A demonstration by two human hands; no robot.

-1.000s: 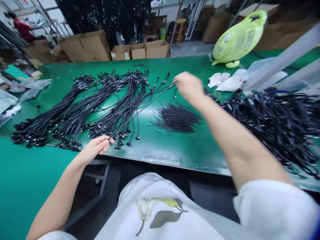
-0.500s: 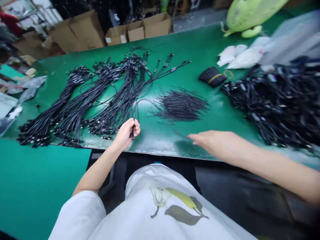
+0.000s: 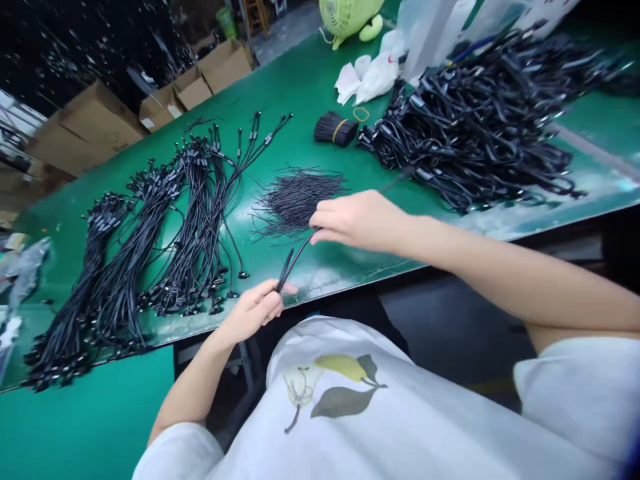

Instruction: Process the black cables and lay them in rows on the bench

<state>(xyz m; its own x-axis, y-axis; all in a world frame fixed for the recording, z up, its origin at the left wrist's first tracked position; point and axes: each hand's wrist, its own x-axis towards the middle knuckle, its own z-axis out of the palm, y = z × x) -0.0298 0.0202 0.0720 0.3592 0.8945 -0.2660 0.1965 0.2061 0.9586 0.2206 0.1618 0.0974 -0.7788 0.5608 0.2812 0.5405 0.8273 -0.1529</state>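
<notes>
Left fingers (image 3: 270,298) pinch a thin black cable (image 3: 300,248); right fingers (image 3: 325,227) curl narrowly around it; brown cardboard boxes (image 3: 100,120) stand at 11 o'clock.

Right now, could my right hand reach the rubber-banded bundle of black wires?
Probably yes: the right hand holds a black cord, but the way across the green bench to the rubber-banded bundle looks free.

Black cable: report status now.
Left hand and right hand both gripping black cable. Loose thin black wires just beyond right hand, not touching it.
</notes>
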